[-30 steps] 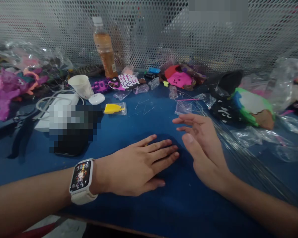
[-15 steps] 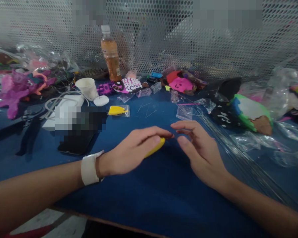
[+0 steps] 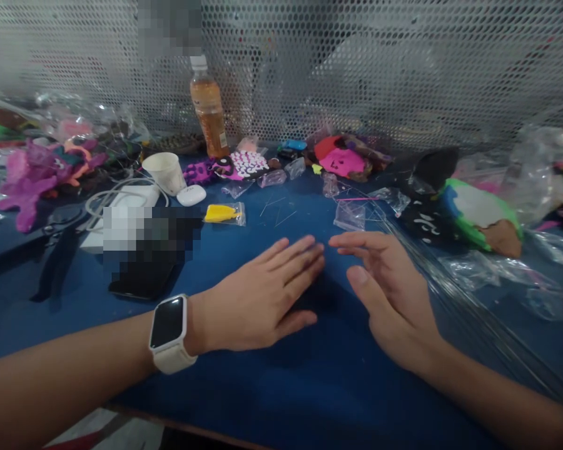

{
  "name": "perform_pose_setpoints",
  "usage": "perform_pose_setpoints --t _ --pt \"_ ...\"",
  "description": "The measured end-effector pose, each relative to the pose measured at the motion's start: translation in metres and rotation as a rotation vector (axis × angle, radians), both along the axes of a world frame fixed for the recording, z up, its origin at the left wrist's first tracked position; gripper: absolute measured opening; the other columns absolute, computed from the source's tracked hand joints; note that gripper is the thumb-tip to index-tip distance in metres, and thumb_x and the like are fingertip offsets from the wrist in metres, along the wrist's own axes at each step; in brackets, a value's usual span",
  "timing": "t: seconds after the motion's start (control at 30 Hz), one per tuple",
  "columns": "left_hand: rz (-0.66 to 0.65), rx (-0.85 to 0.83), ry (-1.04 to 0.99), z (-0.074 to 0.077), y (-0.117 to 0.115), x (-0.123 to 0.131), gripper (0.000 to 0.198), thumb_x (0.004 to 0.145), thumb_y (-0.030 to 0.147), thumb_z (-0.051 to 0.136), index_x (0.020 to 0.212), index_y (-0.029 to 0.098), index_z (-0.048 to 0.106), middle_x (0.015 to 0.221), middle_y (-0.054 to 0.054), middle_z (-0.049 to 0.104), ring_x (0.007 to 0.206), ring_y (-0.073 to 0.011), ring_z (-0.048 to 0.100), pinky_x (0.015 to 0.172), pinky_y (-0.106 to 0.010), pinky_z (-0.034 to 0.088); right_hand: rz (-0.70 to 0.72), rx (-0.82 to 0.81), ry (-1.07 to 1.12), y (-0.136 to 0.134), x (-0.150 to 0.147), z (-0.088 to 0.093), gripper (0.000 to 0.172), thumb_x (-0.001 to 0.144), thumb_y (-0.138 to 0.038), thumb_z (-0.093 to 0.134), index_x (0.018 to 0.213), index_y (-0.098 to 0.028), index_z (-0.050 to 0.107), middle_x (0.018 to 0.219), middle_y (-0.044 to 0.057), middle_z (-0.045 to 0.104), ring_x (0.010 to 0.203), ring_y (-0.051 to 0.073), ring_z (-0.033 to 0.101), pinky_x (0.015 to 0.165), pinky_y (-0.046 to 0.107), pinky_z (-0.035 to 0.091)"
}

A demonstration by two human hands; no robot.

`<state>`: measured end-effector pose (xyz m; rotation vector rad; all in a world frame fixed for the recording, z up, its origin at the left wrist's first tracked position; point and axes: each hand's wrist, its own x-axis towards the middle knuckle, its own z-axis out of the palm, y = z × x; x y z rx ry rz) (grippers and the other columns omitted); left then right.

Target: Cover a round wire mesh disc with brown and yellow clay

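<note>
My left hand (image 3: 267,294) is palm down and flat over the blue table (image 3: 304,381), fingers stretched and thumb apart. Whatever lies beneath its palm is hidden; no yellow shows around it. Just to its right, my right hand (image 3: 389,294) hovers on its edge with loosely curved fingers and the thumb apart, holding nothing visible. Beyond the left hand lies a small clear packet with yellow clay-like material (image 3: 223,214). A clear, flat plastic piece (image 3: 349,215) and thin wires (image 3: 286,217) are past the fingertips.
At left are a black phone (image 3: 143,272), black-handled pliers (image 3: 54,250), a white earbud case (image 3: 191,195) and a paper cup (image 3: 164,172). A drink bottle (image 3: 209,112) stands before the perforated metal panel (image 3: 309,56). Long thin wires (image 3: 473,312) and clay pieces lie right.
My left hand has turned from its edge to palm down and flattened out. The yellow piece seen under it before is now out of sight. My right hand has shifted slightly right.
</note>
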<state>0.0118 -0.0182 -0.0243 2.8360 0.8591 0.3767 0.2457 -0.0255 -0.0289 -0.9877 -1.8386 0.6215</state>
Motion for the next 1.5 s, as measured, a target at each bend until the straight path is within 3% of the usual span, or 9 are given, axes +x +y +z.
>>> perform_pose_setpoints --t 0.13,0.27,0.4,0.47,0.53,0.67,0.83,1.13,1.5 --pt "-0.036 -0.062 0.116 -0.008 0.000 0.002 0.073 0.112 0.053 0.038 0.167 0.006 0.026 0.175 -0.018 0.022 0.166 -0.0300 0.013 0.136 -0.051 0.008 -0.005 0.005 0.000 0.001 -0.001 0.000 0.024 0.107 -0.030 0.057 0.130 -0.028 0.062 0.128 0.005 0.065 0.126 0.024 0.061 0.109 0.041 0.050" --pt "-0.030 -0.050 0.056 -0.002 0.001 0.000 0.075 0.110 0.053 0.045 0.166 0.008 0.026 0.174 -0.017 0.026 0.165 -0.0304 0.018 0.136 -0.052 0.013 -0.015 -0.008 0.001 0.000 -0.001 0.000 0.024 0.107 -0.031 0.056 0.130 -0.028 0.061 0.128 0.006 0.065 0.127 0.026 0.061 0.109 0.044 0.050" --pt "0.103 -0.014 -0.095 0.009 0.004 -0.004 0.053 0.105 0.045 0.056 0.148 0.013 0.052 0.158 -0.018 0.050 0.148 -0.0335 0.044 0.125 -0.055 0.037 -0.019 0.016 -0.042 0.000 0.000 0.003 0.024 0.106 -0.029 0.056 0.130 -0.028 0.060 0.126 0.008 0.065 0.122 0.027 0.062 0.104 0.046 0.052" --pt "0.218 -0.002 -0.116 0.011 0.006 -0.006 0.036 0.107 0.031 0.050 0.138 0.014 0.058 0.142 -0.016 0.059 0.131 -0.0315 0.055 0.112 -0.053 0.048 -0.013 0.058 -0.178 0.002 0.000 0.004 0.018 0.104 -0.027 0.059 0.122 -0.027 0.064 0.119 0.007 0.068 0.113 0.026 0.065 0.097 0.046 0.054" --pt "0.309 0.012 -0.083 0.011 0.008 -0.007 0.032 0.108 0.020 0.040 0.133 0.014 0.059 0.130 -0.015 0.062 0.118 -0.0292 0.059 0.104 -0.051 0.051 0.025 0.127 -0.365 0.006 0.001 0.004 0.010 0.101 -0.022 0.064 0.109 -0.026 0.068 0.107 0.006 0.072 0.101 0.025 0.066 0.090 0.045 0.055" --pt "0.392 -0.007 0.002 0.008 0.011 -0.008 0.029 0.110 0.025 0.038 0.123 0.012 0.060 0.117 -0.012 0.062 0.107 -0.0285 0.060 0.095 -0.050 0.053 0.095 0.161 -0.542 0.011 0.001 -0.002 0.007 0.099 -0.020 0.068 0.103 -0.024 0.073 0.099 0.004 0.076 0.093 0.024 0.066 0.083 0.044 0.055" --pt "0.386 -0.056 0.040 0.005 0.011 -0.006 0.028 0.110 0.030 0.039 0.115 0.013 0.061 0.111 -0.010 0.060 0.102 -0.0272 0.059 0.090 -0.047 0.053 0.108 0.158 -0.502 0.010 0.000 -0.004 0.011 0.100 -0.020 0.068 0.106 -0.024 0.077 0.101 0.004 0.079 0.095 0.023 0.067 0.082 0.040 0.057" --pt "0.349 0.003 0.043 0.002 0.011 -0.007 0.023 0.110 0.027 0.039 0.103 0.015 0.058 0.103 -0.009 0.060 0.092 -0.0244 0.057 0.084 -0.042 0.049 0.091 0.113 -0.491 0.008 -0.002 -0.003 0.015 0.102 -0.023 0.066 0.109 -0.027 0.079 0.104 0.004 0.079 0.098 0.025 0.068 0.080 0.043 0.060" --pt "0.337 -0.027 0.016 0.002 0.011 -0.007 0.024 0.110 0.026 0.039 0.104 0.015 0.060 0.104 -0.008 0.060 0.092 -0.0243 0.058 0.084 -0.042 0.049 0.072 0.104 -0.483 0.007 -0.003 -0.002 0.019 0.101 -0.021 0.065 0.113 -0.027 0.078 0.107 0.005 0.077 0.100 0.025 0.067 0.082 0.044 0.060"
